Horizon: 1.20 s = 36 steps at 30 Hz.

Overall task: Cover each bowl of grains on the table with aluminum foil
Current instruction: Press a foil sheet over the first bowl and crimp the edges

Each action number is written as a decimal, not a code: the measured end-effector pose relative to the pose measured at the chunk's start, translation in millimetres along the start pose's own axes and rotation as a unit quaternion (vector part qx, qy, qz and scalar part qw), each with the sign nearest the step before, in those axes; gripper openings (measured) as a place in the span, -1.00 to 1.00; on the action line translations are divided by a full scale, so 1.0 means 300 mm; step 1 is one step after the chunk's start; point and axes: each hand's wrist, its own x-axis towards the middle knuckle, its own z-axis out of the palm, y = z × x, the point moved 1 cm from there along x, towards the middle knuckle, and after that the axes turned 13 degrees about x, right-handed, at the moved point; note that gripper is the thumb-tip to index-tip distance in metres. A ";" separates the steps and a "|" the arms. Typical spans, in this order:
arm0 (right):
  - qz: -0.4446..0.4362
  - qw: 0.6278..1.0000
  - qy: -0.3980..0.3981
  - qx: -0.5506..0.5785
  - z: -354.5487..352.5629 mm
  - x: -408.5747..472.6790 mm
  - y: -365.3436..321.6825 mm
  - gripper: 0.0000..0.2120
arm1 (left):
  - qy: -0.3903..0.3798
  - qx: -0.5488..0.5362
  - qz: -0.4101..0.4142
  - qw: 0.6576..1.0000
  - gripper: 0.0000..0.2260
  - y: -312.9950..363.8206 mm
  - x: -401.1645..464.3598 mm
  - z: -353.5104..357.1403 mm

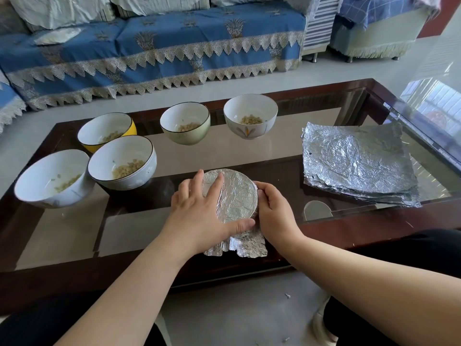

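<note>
A bowl wrapped in aluminum foil [237, 196] stands near the table's front edge, with loose foil flaring out below it. My left hand [199, 213] lies over its left side, fingers on the foil top and thumb pressing the front rim. My right hand [274, 213] cups the bowl's right side, fingers curled round the foil. Several uncovered bowls with grains stand to the left and behind: a white one [50, 181], a white one with a dark rim [122, 163], a yellow one [107, 131], a pale green one [185, 126] and a white flowered one [250, 116].
A stack of crinkled foil sheets [356, 166] lies on the right of the glass-topped table [249, 153]. A blue-covered sofa [149, 46] runs behind the table. Small foil scraps lie on the floor [288, 295] between my knees.
</note>
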 end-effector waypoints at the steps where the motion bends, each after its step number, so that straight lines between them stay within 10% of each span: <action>1: -0.005 1.000 0.003 -0.001 -0.002 0.001 -0.003 -0.79 | 0.001 -0.005 0.003 1.000 0.06 -0.001 0.001 0.003; 24: -0.217 0.965 0.009 -0.148 -0.032 0.018 0.011 -0.71 | 0.011 -0.020 0.013 1.000 0.04 -0.006 0.009 0.022; 36: -0.126 0.967 -0.020 -0.222 -0.042 -0.015 -0.062 -0.68 | 0.031 -0.023 0.010 0.999 0.06 -0.008 0.015 0.037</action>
